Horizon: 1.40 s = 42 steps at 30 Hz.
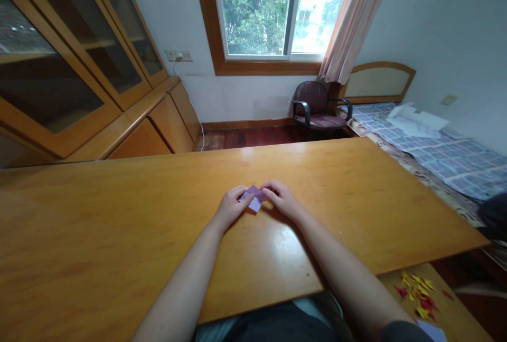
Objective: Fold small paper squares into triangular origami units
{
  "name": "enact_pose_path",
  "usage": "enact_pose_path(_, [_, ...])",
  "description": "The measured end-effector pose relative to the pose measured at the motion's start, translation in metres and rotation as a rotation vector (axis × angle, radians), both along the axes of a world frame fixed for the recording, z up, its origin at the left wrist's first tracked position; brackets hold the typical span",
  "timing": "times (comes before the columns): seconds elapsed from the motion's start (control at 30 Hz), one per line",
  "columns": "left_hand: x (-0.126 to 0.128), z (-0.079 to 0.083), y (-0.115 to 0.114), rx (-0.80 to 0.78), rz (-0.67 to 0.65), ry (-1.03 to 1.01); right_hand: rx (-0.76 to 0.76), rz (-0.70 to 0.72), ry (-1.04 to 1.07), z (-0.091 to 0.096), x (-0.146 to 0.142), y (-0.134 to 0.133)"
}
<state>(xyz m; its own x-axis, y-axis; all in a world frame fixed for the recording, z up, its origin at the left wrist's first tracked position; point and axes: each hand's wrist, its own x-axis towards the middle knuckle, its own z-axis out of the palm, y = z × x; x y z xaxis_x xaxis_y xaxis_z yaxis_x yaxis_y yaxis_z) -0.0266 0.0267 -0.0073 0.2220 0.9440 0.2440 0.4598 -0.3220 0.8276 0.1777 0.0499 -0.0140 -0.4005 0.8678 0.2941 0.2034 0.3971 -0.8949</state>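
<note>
A small folded piece of purple paper (255, 198) lies on the wooden table (119, 236), a little beyond its middle. My left hand (231, 207) has its fingers curled, pinching the paper's left side. My right hand (282, 199) pinches the paper's right side with bent fingers. Both forearms reach in from the near edge of the table, and part of the paper is hidden under the fingers.
Several small red and yellow folded paper pieces (419, 295) lie on a lower wooden surface at the bottom right. A glass-door cabinet (71, 73) lines the left wall. A dark armchair (317, 104) stands under the window, and a bed (435, 152) is at the right.
</note>
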Motion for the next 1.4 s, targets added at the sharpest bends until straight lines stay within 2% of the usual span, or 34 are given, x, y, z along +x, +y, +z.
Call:
enact_pose_path(0.23, [0.0,0.0,-0.001,-0.063,0.008,0.055,0.011,0.0,-0.076,-0.008,0.0,0.002])
enact_pose_path(0.47, [0.0,0.0,-0.001,-0.123,-0.004,-0.065,-0.164,-0.066,0.025,-0.005,0.0,0.002])
enact_pose_path(0.7, [-0.003,-0.012,0.003,-0.18,0.013,-0.256,-0.185,-0.034,0.046,-0.007,0.0,0.004])
enact_pose_path(0.9, [-0.005,-0.017,0.007,-0.226,0.043,-0.416,-0.132,-0.061,0.161,-0.02,-0.004,0.003])
enact_pose_path(1.13, [-0.005,-0.015,0.006,-0.231,0.061,-0.434,0.111,0.04,0.015,-0.004,0.001,-0.002])
enact_pose_path(1.23, [-0.005,-0.013,0.005,-0.234,0.065,-0.433,0.136,0.06,0.033,0.0,0.001,-0.002])
enact_pose_path(1.4, [-0.003,-0.012,0.005,-0.233,0.024,-0.451,0.158,0.042,0.022,-0.005,-0.002,-0.002])
